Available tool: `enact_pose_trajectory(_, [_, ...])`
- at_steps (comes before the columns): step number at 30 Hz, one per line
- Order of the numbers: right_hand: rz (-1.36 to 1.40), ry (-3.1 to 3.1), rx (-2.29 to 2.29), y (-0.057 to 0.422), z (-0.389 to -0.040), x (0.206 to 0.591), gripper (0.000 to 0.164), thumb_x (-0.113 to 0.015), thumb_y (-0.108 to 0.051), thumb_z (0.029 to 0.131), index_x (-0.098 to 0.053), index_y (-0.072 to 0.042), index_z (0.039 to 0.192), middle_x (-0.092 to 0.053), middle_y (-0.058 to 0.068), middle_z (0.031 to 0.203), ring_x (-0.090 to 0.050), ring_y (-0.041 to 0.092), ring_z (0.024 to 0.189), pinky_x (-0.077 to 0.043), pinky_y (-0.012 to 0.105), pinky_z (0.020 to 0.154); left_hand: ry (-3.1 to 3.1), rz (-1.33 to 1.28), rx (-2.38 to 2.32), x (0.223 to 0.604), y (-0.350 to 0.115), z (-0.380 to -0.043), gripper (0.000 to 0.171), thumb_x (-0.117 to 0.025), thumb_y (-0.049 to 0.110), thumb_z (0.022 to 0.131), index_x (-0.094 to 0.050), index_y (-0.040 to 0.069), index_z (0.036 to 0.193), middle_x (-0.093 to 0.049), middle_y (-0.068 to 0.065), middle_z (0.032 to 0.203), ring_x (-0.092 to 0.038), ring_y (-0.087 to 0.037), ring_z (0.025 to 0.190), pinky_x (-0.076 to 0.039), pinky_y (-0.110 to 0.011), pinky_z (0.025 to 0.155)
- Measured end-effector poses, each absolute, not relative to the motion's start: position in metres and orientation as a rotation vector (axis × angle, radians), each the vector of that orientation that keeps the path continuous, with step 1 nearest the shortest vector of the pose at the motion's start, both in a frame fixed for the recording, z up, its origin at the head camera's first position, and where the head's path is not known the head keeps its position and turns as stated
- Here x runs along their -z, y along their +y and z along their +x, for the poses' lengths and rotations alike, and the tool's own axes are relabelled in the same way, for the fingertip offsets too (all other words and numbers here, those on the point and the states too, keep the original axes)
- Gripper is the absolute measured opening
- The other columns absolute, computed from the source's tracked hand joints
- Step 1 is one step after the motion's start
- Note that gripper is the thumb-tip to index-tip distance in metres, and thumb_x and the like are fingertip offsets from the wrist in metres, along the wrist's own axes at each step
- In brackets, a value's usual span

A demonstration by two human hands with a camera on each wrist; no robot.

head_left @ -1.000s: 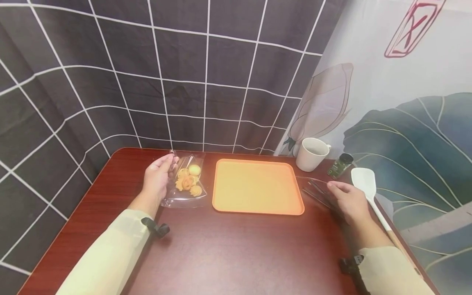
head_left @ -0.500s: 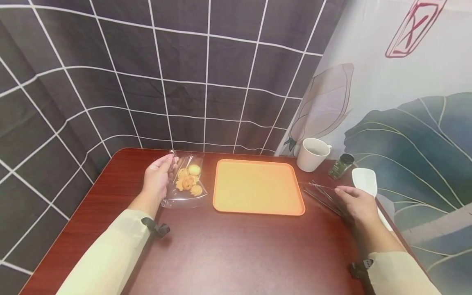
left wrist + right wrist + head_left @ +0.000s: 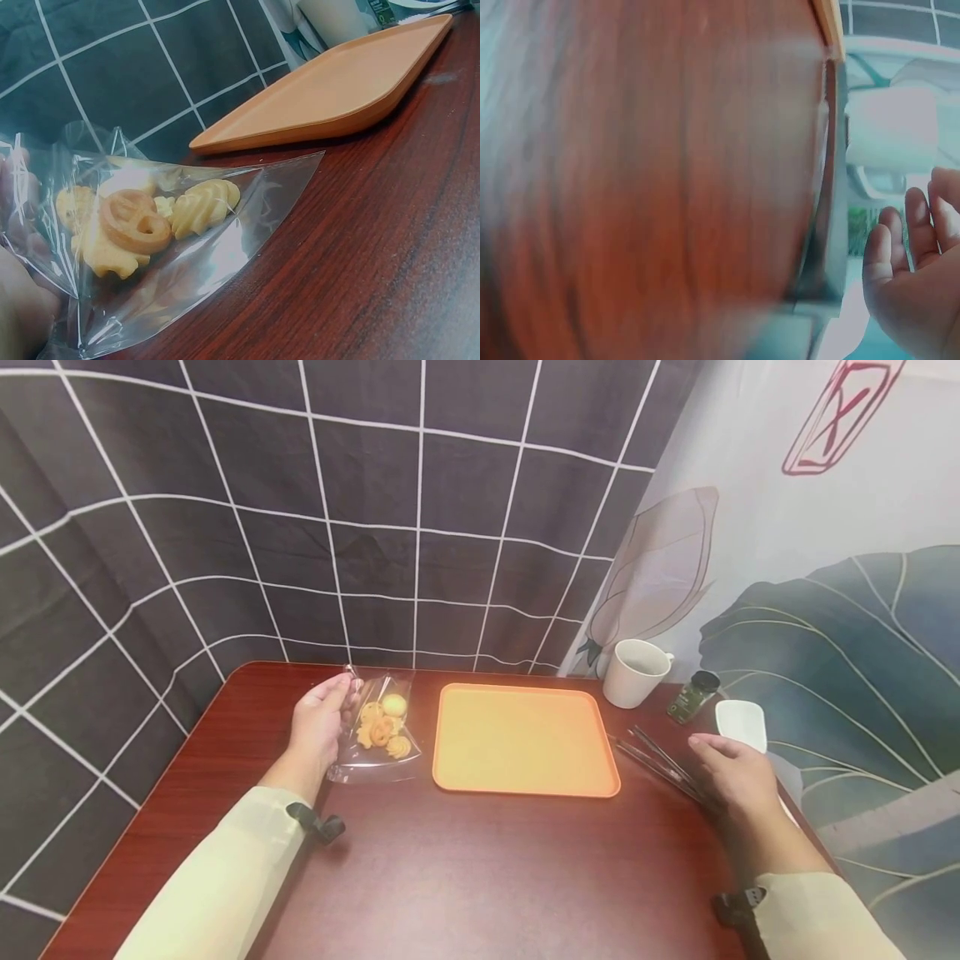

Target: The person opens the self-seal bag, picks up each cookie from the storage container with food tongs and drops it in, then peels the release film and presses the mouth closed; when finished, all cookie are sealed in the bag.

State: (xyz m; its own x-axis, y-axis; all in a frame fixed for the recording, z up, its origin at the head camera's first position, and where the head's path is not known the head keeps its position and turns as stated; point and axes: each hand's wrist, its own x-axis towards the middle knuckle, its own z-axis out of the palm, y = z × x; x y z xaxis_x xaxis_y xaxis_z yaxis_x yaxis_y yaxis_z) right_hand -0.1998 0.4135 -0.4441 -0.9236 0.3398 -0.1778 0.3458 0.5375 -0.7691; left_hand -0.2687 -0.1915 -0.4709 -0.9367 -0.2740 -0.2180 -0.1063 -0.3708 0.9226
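Note:
My left hand (image 3: 318,718) pinches the upper left side of a clear plastic bag (image 3: 375,768) that holds several cookies (image 3: 382,731). In the left wrist view, a pretzel-shaped cookie (image 3: 135,221) and a swirled cookie (image 3: 206,206) show through the bag (image 3: 247,247). My right hand (image 3: 735,772) is over the table's right side, beside a pair of thin metal tongs (image 3: 656,760). In the right wrist view, the fingers of my right hand (image 3: 922,270) are loosely bent, with nothing visible in them. The tongs' near end is hidden toward that hand.
An orange tray (image 3: 525,739) lies between the hands. At the back right stand a white mug (image 3: 636,675) and a small dark-capped green jar (image 3: 693,697). A white spatula (image 3: 741,724) lies along the table's right edge, partly behind the right hand. Curtains hang behind the table.
My right hand has drawn back to the right, away from the tray, and the thin clear strip stretching from its fingers no longer shows. The left hand and bag stay in place.

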Motion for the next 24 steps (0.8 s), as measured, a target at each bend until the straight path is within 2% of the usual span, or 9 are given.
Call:
enact_pose_trajectory(4, [0.554,2.794,1.371,0.393,-0.204,0.438,0.073,-0.061,-0.064,0.101,-0.063,-0.008,0.146,-0.063,0.023,0.149,-0.065,0.037,0.129,-0.059,0.036,0.091,-1.7,0.51,2.458,0.47,-0.192,-0.267,0.015,-0.067,0.025,0.107,-0.074,0.019,0.119,-0.08,0.017,0.089,-0.07,0.003,0.077,-0.055,-0.012,0.067])
enact_pose_trajectory(7, [0.464,2.846,1.373,0.373,-0.209,0.434,0.063,-0.065,-0.059,0.101,-0.069,-0.01,0.141,-0.076,0.007,0.128,-0.07,0.016,0.109,-0.056,0.023,0.079,-1.7,0.491,2.459,0.469,-0.192,-0.266,0.02,-0.068,0.025,0.107,-0.073,0.015,0.124,-0.08,0.017,0.089,-0.069,0.003,0.076,-0.054,-0.012,0.067])
enact_pose_trajectory(10, [0.372,2.8,1.506,0.35,-0.215,0.431,0.058,-0.072,-0.053,0.1,-0.07,-0.008,0.137,-0.079,-0.014,0.105,-0.071,-0.001,0.094,-0.059,0.018,0.078,-1.697,0.455,2.459,0.469,-0.191,-0.265,0.025,-0.068,0.025,0.107,-0.071,0.011,0.127,-0.08,0.017,0.09,-0.069,0.004,0.077,-0.053,-0.012,0.067])
enact_pose_trajectory(12, [0.301,2.722,1.634,0.333,-0.219,0.43,0.057,-0.076,-0.046,0.099,-0.07,-0.004,0.137,-0.078,-0.021,0.095,-0.072,-0.006,0.091,-0.061,0.017,0.081,-1.672,0.427,2.47,0.469,-0.191,-0.265,0.022,-0.067,0.024,0.107,-0.071,0.011,0.124,-0.08,0.016,0.091,-0.069,0.003,0.077,-0.054,-0.012,0.067])
enact_pose_trajectory(17, [0.168,2.672,1.709,0.285,-0.229,0.424,0.048,-0.075,-0.036,0.101,-0.072,-0.001,0.133,-0.079,-0.017,0.094,-0.073,0.001,0.088,-0.062,0.023,0.085,-1.63,0.372,2.492,0.47,-0.19,-0.265,0.01,-0.065,0.021,0.108,-0.073,0.017,0.111,-0.081,0.014,0.091,-0.071,0.001,0.079,-0.055,-0.013,0.067])
enact_pose_trajectory(24, [-0.035,2.586,1.811,0.216,-0.25,0.425,0.039,-0.076,-0.03,0.101,-0.075,0.0,0.126,-0.082,0.006,0.108,-0.078,0.017,0.097,-0.062,0.027,0.087,-1.685,0.344,2.448,0.469,-0.19,-0.262,0.012,-0.063,0.022,0.109,-0.071,0.016,0.115,-0.08,0.017,0.091,-0.071,0.001,0.083,-0.052,-0.014,0.069])
